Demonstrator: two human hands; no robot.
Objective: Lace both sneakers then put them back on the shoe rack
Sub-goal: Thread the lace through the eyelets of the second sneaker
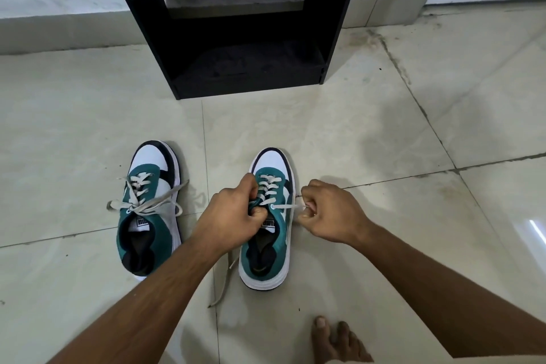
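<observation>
Two teal, white and navy sneakers stand on the tiled floor, toes pointing away from me. The left sneaker [147, 210] has its white lace threaded, with loose ends spread across it. My left hand [233, 213] grips the left eyelet flap and tongue of the right sneaker [270, 233]. My right hand [328, 210], just right of that shoe, pinches one end of its white lace [285, 206], drawn out sideways through a top eyelet. The lace's other end trails on the floor by the shoe's left side. The black shoe rack [236, 23] stands ahead, its shelves bare.
A pale wall with a tiled skirting runs behind the rack. My bare foot [334, 340] rests on the floor at the bottom right, near the right sneaker's heel. Pale floor tiles with dark grout lines spread all around.
</observation>
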